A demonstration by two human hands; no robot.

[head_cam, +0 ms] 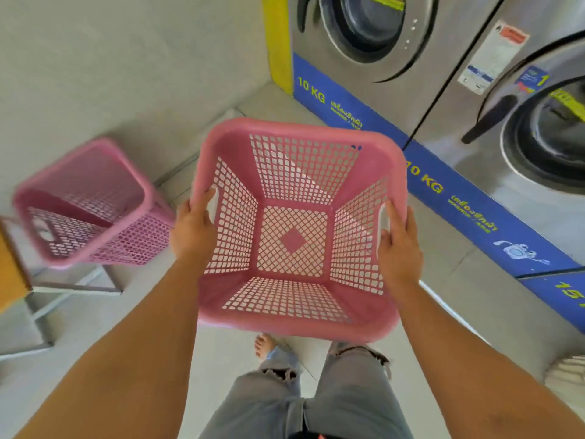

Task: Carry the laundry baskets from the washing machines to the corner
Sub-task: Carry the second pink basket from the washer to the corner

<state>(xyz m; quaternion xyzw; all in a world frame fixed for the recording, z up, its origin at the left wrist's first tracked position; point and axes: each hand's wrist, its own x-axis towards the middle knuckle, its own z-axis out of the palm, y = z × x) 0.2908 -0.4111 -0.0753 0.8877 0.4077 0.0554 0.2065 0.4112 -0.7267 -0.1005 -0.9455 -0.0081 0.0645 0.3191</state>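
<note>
Pink basket (294, 324) held in the air before me, empty, washing machines (395, 74) to its right. Left hand (193, 229) and right hand (399, 248) curled closed through its side handles. Second pink basket (85, 201) sits by the wall (126, 58), left.

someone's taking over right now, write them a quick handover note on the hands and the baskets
Left hand and right hand: each shut on a side handle of the held basket, empty, carried above the floor.
Second basket: left, by the wall near the corner, looks already moved.
Washers: ahead on the right.
Left: set the held basket by the second one.
</note>
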